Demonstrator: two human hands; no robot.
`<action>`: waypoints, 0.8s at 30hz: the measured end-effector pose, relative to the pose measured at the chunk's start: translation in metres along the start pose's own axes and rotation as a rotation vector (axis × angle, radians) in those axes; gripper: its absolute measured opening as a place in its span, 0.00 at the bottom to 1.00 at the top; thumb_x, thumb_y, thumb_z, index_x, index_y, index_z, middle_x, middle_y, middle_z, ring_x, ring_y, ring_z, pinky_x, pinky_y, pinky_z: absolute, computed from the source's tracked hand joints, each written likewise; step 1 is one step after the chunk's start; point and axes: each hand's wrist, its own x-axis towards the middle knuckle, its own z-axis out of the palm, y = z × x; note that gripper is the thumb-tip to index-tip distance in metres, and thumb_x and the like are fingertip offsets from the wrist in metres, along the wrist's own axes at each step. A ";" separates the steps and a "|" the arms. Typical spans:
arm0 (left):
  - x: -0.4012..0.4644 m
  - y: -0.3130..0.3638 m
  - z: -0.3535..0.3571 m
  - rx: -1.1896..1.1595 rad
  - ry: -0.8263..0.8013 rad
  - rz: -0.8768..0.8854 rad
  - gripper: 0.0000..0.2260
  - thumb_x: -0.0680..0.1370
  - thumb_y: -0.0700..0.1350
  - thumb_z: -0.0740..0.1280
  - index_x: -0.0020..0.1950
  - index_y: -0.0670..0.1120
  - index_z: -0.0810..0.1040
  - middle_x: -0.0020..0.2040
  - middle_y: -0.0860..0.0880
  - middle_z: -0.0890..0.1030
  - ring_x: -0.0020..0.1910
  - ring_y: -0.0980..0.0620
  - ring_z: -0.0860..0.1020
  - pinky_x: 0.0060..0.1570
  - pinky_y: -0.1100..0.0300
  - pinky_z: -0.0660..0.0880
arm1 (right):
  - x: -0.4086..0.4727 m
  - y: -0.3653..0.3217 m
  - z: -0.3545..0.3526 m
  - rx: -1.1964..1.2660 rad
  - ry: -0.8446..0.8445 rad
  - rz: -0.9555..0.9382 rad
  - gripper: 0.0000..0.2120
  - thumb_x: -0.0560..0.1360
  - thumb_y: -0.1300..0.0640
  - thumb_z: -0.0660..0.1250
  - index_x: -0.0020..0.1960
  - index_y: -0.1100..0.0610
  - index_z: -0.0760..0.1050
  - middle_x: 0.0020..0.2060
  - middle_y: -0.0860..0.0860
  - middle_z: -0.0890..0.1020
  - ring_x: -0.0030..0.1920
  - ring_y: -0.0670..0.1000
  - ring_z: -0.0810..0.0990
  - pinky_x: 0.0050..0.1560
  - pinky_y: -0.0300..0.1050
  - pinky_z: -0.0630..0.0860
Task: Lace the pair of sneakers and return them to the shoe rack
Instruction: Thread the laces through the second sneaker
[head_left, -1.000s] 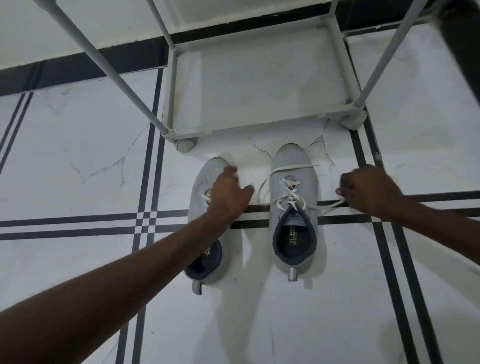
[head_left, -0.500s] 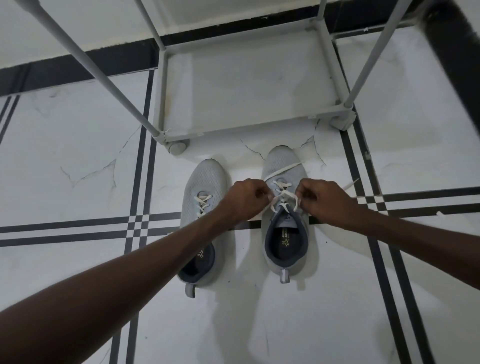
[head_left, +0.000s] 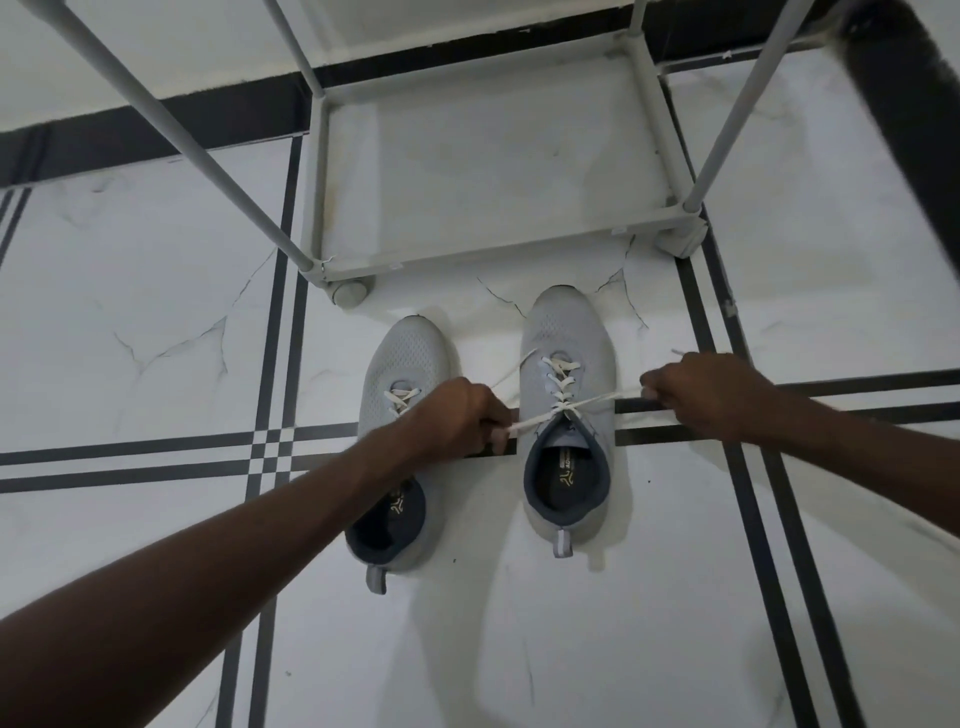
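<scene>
Two grey sneakers stand side by side on the white tiled floor, toes toward the rack. The right sneaker (head_left: 566, 343) carries a white lace (head_left: 561, 384) crossed through its eyelets. My left hand (head_left: 460, 415) grips one lace end to the left of that shoe. My right hand (head_left: 706, 395) grips the other end to its right. Both ends are pulled taut and cross at the shoe's throat. The left sneaker (head_left: 402, 358) is partly covered by my left hand and forearm; a few lace crossings show on it.
A grey metal shoe rack (head_left: 498, 257) stands just beyond the toes, its bottom shelf bare, with slanted poles (head_left: 171, 124) rising toward me. A round rack foot (head_left: 350, 293) sits near the left sneaker's toe. Black stripes cross the floor.
My hands were together over the right sneaker's throat half a second ago; they have now moved apart sideways, drawing the lace ends tight.
</scene>
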 end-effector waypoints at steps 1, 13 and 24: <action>-0.001 -0.001 0.005 0.031 -0.005 0.006 0.06 0.71 0.41 0.66 0.37 0.46 0.83 0.33 0.47 0.84 0.31 0.46 0.79 0.33 0.62 0.66 | -0.001 0.000 0.006 -0.037 -0.008 -0.005 0.10 0.78 0.58 0.61 0.39 0.48 0.70 0.28 0.45 0.73 0.31 0.49 0.73 0.28 0.39 0.61; 0.008 0.014 -0.002 -0.393 -0.083 -0.194 0.10 0.81 0.44 0.62 0.43 0.49 0.79 0.32 0.55 0.80 0.30 0.61 0.79 0.40 0.58 0.78 | 0.012 -0.062 -0.004 0.519 0.068 -0.090 0.04 0.76 0.54 0.66 0.47 0.53 0.72 0.34 0.45 0.78 0.35 0.50 0.77 0.37 0.47 0.73; -0.021 0.016 0.022 0.097 0.035 -0.065 0.06 0.75 0.40 0.60 0.44 0.49 0.74 0.35 0.47 0.79 0.34 0.45 0.73 0.33 0.55 0.66 | 0.009 -0.043 0.013 0.003 0.112 -0.233 0.05 0.73 0.59 0.67 0.45 0.50 0.76 0.33 0.50 0.82 0.31 0.53 0.77 0.33 0.42 0.64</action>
